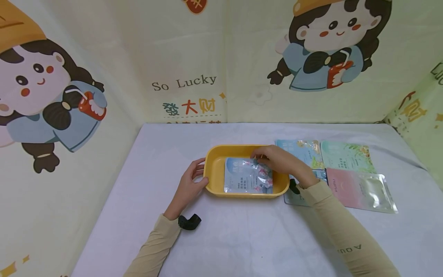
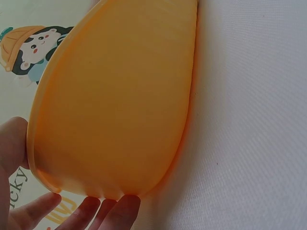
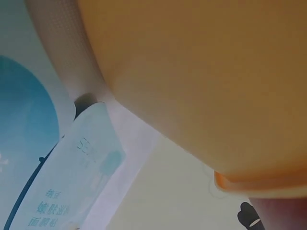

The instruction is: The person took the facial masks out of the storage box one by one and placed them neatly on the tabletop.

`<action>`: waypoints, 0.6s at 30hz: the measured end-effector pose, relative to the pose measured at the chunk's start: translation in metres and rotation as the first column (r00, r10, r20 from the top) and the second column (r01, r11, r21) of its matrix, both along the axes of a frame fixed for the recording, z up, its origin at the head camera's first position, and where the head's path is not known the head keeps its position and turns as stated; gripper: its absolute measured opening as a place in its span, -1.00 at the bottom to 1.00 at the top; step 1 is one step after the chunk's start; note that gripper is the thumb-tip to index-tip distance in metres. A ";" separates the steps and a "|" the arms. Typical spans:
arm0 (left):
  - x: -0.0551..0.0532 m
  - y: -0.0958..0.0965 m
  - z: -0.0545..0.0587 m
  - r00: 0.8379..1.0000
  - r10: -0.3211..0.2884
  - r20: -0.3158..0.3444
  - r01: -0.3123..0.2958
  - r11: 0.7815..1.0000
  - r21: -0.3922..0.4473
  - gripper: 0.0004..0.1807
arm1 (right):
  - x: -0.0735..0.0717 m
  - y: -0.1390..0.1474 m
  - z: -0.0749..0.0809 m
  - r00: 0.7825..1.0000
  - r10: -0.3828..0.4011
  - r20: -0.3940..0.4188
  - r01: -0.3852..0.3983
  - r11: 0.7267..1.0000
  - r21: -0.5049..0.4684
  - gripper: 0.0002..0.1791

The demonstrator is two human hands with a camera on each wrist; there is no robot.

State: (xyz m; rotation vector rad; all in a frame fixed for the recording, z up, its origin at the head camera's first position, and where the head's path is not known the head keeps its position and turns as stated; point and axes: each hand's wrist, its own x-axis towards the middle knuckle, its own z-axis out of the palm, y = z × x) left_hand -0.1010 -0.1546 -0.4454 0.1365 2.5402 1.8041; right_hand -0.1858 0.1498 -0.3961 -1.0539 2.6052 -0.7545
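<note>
A yellow plastic tray (image 1: 214, 169) stands on the white cloth in the middle of the table. Inside it lies a blue-grey face mask packet (image 1: 238, 177) with pink flowers printed on its right side. My left hand (image 1: 188, 184) holds the tray's left end; fingertips (image 2: 125, 211) touch the outer wall in the left wrist view. Reaching over the tray's right end, my right hand (image 1: 275, 157) has its fingers curled at the packet's upper right edge, pinching it. The tray wall (image 3: 201, 86) hides those fingertips in the right wrist view.
Right of the tray lie more packets: a blue one (image 1: 302, 150), a green one (image 1: 346, 156), a pink and silver one (image 1: 360, 190), and another (image 1: 294, 198) partly under the right forearm. Patterned cloth (image 1: 187, 54) hangs behind the table (image 1: 221, 238).
</note>
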 end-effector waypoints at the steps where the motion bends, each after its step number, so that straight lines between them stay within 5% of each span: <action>1: 0.000 0.000 0.001 1.000 -0.001 0.004 0.001 1.000 -0.002 -0.39 | -0.001 0.001 0.001 1.000 -0.002 0.006 0.002 1.000 -0.009 -0.75; 11: 0.011 0.009 0.035 0.999 -0.017 0.041 0.017 1.000 -0.003 -0.39 | -0.002 0.008 0.009 0.999 0.041 -0.001 -0.040 0.992 -0.119 -0.76; 18: 0.013 0.009 0.039 0.998 -0.013 0.053 0.013 1.000 -0.002 -0.39 | -0.002 0.012 0.016 0.999 0.043 -0.016 -0.045 0.989 -0.143 -0.75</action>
